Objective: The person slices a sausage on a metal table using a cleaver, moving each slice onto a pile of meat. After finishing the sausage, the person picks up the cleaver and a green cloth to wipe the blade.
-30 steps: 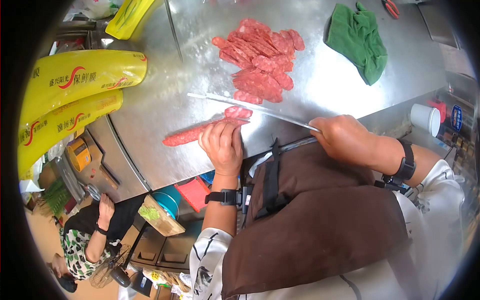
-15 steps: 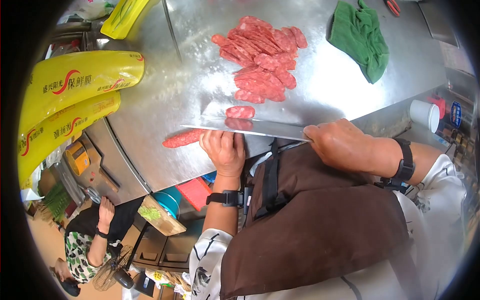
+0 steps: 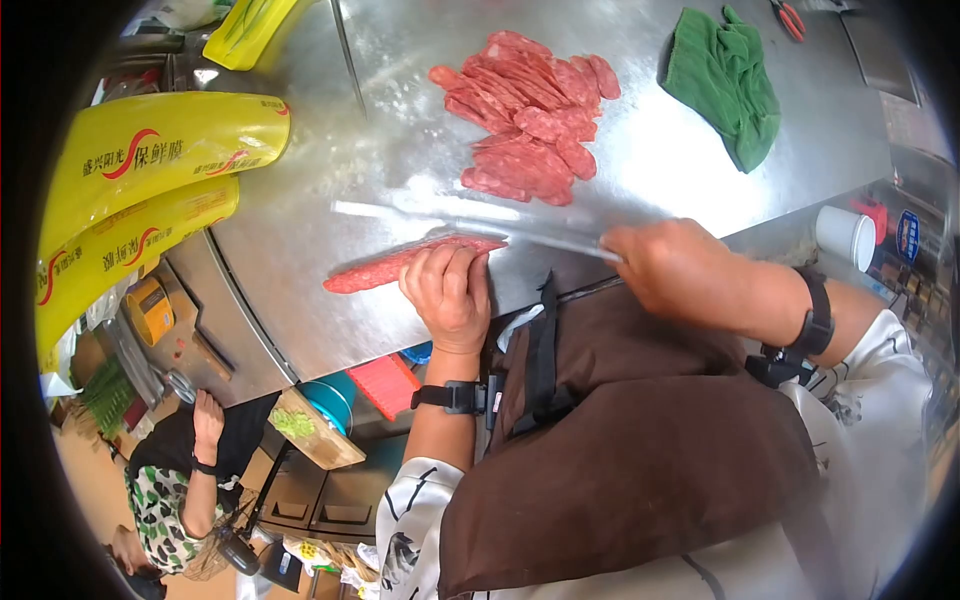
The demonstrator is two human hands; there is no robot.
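My left hand (image 3: 447, 295) is closed over a red cured sausage (image 3: 375, 271), pressing it against the steel tabletop (image 3: 330, 330). The sausage's cut end shows just past my fingers. In my right hand (image 3: 685, 275) is the handle of a knife (image 3: 520, 235). Its long blade is blurred by motion and lies on the far side of the sausage, apart from its cut end as far as I can tell. Beyond the blade rests a pile of sausage slices (image 3: 530, 120), thin and overlapping.
A green cloth (image 3: 722, 90) and red-handled scissors (image 3: 790, 20) lie at the far right. Yellow cling film boxes (image 3: 180, 140) stand at the left. A white bucket (image 3: 846, 238) is at the right. Lower left, another person (image 3: 175, 495) rests a hand near the counter edge.
The knife has moved away from the sausage toward the slices. The single slice near the blade has joined the pile. More of the sausage's cut end shows by my left hand.
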